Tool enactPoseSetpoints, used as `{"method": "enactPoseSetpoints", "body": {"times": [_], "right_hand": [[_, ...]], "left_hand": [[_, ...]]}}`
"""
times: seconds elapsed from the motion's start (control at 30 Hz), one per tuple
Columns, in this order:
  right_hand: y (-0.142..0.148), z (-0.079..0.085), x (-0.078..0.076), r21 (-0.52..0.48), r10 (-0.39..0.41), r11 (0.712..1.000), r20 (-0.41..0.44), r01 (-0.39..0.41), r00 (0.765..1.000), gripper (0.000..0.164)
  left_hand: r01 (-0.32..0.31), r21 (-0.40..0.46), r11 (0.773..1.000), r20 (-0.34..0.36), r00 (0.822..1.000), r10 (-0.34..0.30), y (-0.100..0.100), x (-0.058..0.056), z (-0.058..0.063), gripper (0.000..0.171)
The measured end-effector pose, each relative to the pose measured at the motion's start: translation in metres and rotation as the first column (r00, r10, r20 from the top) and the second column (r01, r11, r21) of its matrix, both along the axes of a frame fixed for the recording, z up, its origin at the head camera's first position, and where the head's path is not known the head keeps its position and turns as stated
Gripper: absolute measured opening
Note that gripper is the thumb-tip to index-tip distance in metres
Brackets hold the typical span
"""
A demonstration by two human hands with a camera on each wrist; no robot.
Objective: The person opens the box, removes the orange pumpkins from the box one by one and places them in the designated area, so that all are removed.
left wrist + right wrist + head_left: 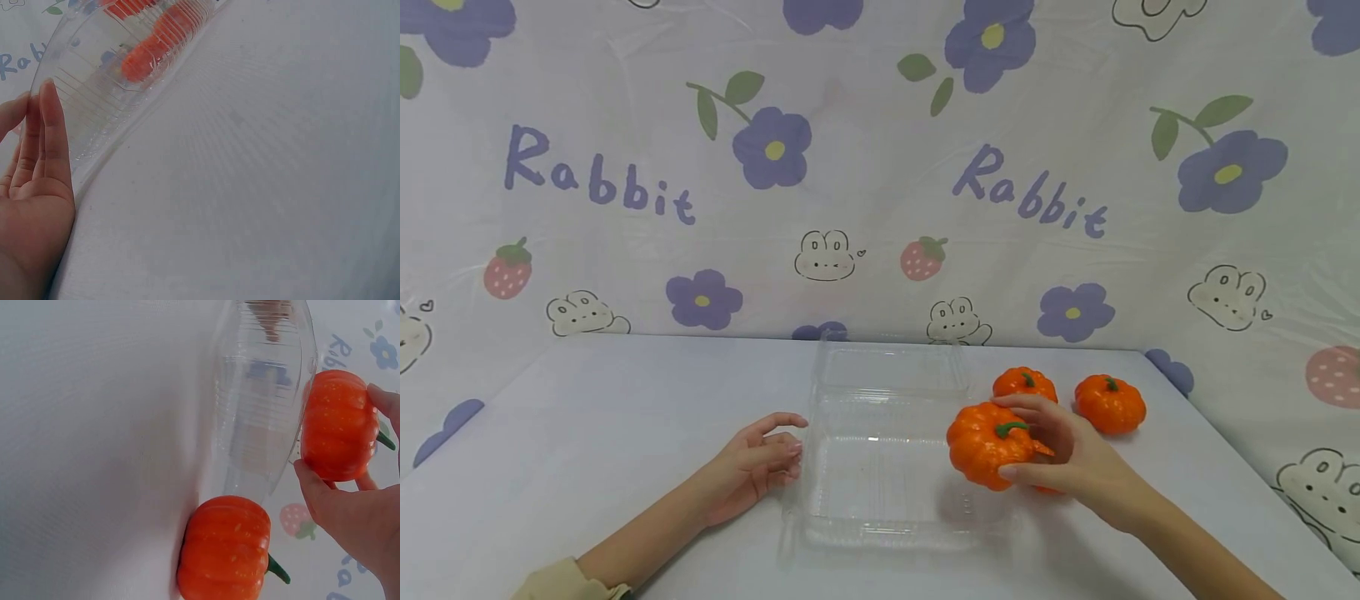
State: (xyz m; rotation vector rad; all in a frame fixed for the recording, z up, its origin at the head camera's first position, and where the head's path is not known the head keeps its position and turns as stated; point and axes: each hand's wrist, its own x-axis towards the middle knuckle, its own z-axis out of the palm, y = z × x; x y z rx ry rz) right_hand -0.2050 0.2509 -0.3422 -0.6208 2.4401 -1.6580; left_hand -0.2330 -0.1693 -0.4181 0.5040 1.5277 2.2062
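Observation:
A clear plastic clamshell box (880, 525) lies open on the table, its lid (891, 367) folded back. My right hand (1082, 462) grips an orange toy pumpkin (988, 442) with a green stem, held up at the box's right wall. In the right wrist view, this pumpkin (340, 425) is level with the box's rim, between thumb and fingers. At the box's left side is my left hand (756, 462). Its fairly straight fingers (55, 125) are at the clear rim in the left wrist view, with nothing lifted.
One pumpkin (1024, 382) stands behind my right hand, another (1110, 404) farther right. A further pumpkin (225, 547) sits on the table beside the box, mostly hidden by the right hand in the head view. A patterned cloth (865, 192) hangs behind the white table (647, 400).

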Motion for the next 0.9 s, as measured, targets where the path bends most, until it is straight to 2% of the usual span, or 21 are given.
{"method": "enactPoseSetpoints", "body": {"times": [0.73, 0.9], "right_hand": [[0.025, -0.002, 0.005, 0.032, -0.070, 0.997, -0.011, 0.070, 0.998, 0.064], [0.031, -0.002, 0.005, 0.031, -0.062, 0.998, -0.021, 0.063, 0.998, 0.062]], "left_hand": [[-0.006, -0.015, 1.000, 0.004, 1.000, 0.006, 0.000, 0.000, 0.001, 0.025], [-0.005, -0.007, 1.000, 0.009, 1.000, 0.005, 0.001, 0.001, 0.002, 0.025]]}}
